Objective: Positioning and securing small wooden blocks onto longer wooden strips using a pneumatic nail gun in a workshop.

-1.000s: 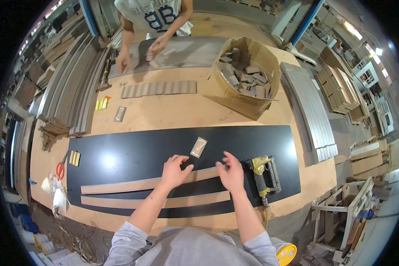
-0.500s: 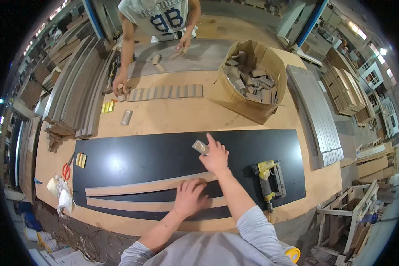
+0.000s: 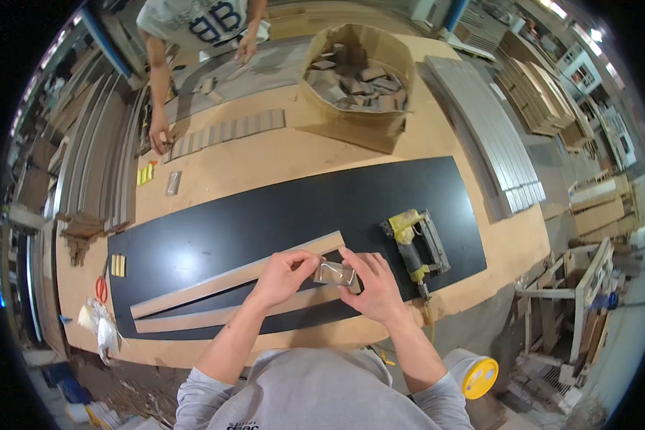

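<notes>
A small see-through plastic packet point(image 3: 335, 273) with a grey-brown inside is between my two hands, above the near edge of a black panel point(image 3: 279, 215). My left hand point(image 3: 283, 278) pinches its left end with thumb and forefinger. At its right end, the thumb and fingers of my right hand point(image 3: 376, 288) close around it. Two long pale wooden strips lie on the panel under my hands: the farther strip point(image 3: 215, 281) slants away to the right, and the nearer strip point(image 3: 201, 319) is partly hidden by my forearms.
A yellow nail gun point(image 3: 412, 240) lies right of my hands. Beyond the panel stands a carton point(image 3: 355, 125) of wood offcuts. Boards are stacked left and right. A co-worker's hand point(image 3: 160, 136) touches a row of small blocks point(image 3: 229, 130). Red-handled scissors point(image 3: 102, 288) lie left.
My right hand has brought the packet back from over the panel towards me. My left hand has come off the wooden strip to the packet. The whole view has shifted.
</notes>
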